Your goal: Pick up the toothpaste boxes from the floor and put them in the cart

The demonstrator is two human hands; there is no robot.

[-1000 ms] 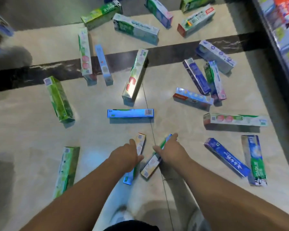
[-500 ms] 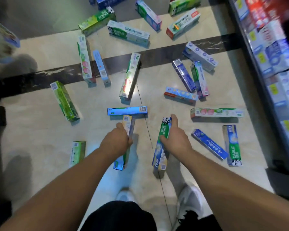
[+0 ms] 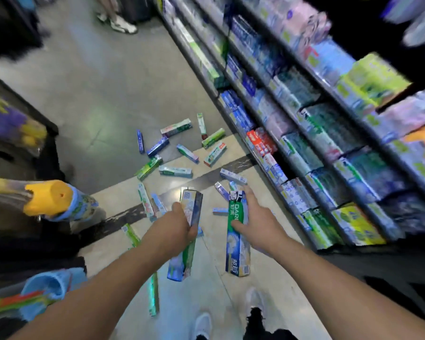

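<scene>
Head view: left hand wrapped round a long rectangular card box, blue-green, held off the floor. Right hand pinching the green-white box along its side, also lifted. More boxes lie scattered on the glossy tiled floor; aisle beyond them open. Shelves close on the right, blurred. Cart not clearly made out.

Dim store light, heavy motion blur on shelves at right, fisheye bending at edges, glare patch on floor.
</scene>
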